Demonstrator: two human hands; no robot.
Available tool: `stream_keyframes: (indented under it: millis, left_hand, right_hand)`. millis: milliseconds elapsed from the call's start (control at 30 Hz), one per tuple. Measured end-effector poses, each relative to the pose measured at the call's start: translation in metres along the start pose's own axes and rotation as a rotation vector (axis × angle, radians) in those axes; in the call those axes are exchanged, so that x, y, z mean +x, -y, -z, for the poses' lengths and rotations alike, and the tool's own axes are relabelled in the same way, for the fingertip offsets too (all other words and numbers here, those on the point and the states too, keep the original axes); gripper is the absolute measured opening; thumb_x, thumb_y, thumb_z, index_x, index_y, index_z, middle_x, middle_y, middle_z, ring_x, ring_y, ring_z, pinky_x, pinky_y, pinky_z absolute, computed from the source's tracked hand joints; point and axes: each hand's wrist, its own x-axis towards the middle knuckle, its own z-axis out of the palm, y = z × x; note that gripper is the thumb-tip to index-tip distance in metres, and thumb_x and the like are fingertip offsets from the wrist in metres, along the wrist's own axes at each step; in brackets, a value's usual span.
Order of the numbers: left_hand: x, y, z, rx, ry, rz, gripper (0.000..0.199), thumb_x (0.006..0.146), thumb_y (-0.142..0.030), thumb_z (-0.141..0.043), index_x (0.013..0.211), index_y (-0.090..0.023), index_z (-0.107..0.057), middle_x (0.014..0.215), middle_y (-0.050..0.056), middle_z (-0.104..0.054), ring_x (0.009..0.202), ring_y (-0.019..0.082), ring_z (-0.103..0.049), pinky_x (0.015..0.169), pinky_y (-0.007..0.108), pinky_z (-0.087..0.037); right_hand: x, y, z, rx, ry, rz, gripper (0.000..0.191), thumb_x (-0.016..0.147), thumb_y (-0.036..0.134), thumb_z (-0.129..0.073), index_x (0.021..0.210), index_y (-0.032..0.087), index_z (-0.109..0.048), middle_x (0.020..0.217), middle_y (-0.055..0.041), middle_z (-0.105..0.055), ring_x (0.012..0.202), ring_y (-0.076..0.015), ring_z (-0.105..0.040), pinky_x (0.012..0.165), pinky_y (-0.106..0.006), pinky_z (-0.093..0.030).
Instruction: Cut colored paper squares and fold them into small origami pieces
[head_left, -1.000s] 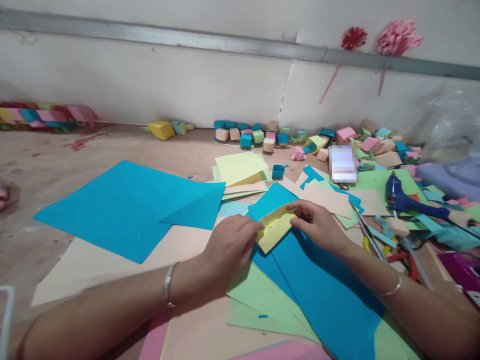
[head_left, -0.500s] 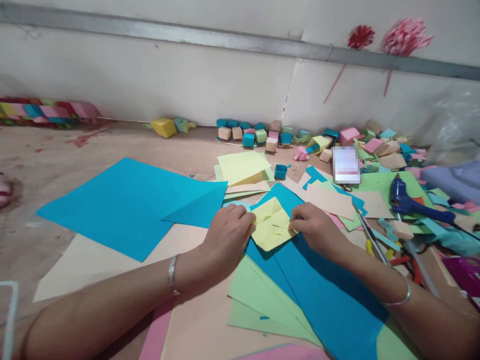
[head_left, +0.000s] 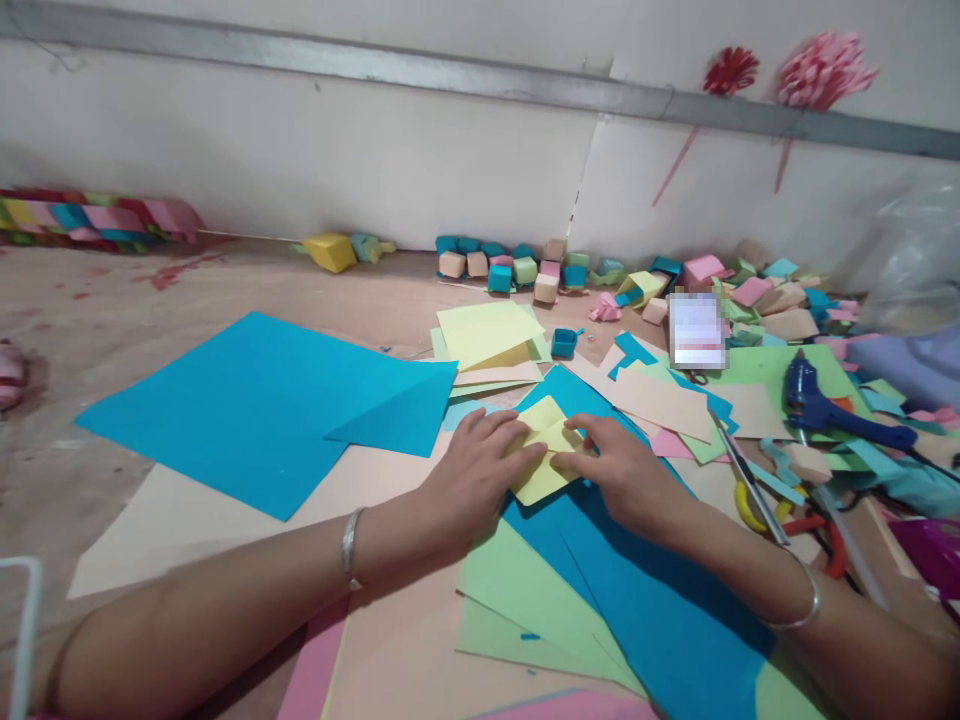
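A small square of creased yellow paper (head_left: 546,480) lies over the blue sheets, its flaps folded toward the middle. My left hand (head_left: 476,475) grips its left side, thumb across the face and fingers along the upper left edge. From the right, my right hand (head_left: 626,470) holds it with thumb and index finger curled at the folded flap. Beneath are a long blue sheet (head_left: 675,600) and pale green sheets (head_left: 540,610). Parts of the yellow paper are hidden under my fingers.
A large blue sheet (head_left: 247,410) lies left. Folded paper cubes (head_left: 499,277) line the wall. To the right are a blue glue gun (head_left: 817,400), a utility knife (head_left: 746,480), yellow-and-red-handled scissors (head_left: 750,505), paper scraps and a phone-like screen (head_left: 697,330).
Both hands have moved inward over the yellow paper from its side corners. My left thumb now lies on its face, and the flaps look folded closer to the centre.
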Motion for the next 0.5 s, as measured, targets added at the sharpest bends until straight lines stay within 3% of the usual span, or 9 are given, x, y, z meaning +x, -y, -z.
stream_keyframes:
  millis: [233,400,500]
  left_hand:
    - [0.005,-0.004,0.000,-0.048,0.015,0.061,0.036,0.087,-0.013,-0.050,0.121,-0.021,-0.059,0.103,0.010,-0.060,0.101,0.026,-0.048,0.087,0.043,-0.038]
    - [0.006,-0.002,-0.006,-0.023,-0.015,0.090,0.014,0.095,-0.018,-0.048,0.092,-0.018,-0.062,0.098,0.008,-0.059,0.094,0.023,-0.047,0.084,0.038,-0.038]
    - [0.005,-0.006,-0.002,-0.042,-0.034,0.125,0.022,0.100,-0.020,-0.043,0.086,-0.016,-0.059,0.097,0.007,-0.060,0.093,0.020,-0.049,0.087,0.036,-0.038]
  right_hand:
    - [-0.003,0.002,-0.008,-0.110,0.031,0.026,0.041,0.092,0.005,-0.043,0.123,0.022,-0.064,0.136,-0.0171,-0.052,0.101,-0.0241,-0.053,0.082,-0.036,-0.045]
    - [0.000,0.008,-0.003,-0.126,-0.016,0.109,0.040,0.092,0.003,-0.039,0.124,0.012,-0.062,0.123,-0.0176,-0.060,0.097,-0.0236,-0.053,0.081,-0.037,-0.044]
    - [0.000,0.016,0.006,-0.117,0.018,0.117,0.043,0.093,0.002,-0.038,0.126,0.020,-0.061,0.122,-0.0122,-0.062,0.097,-0.0228,-0.053,0.080,-0.037,-0.043]
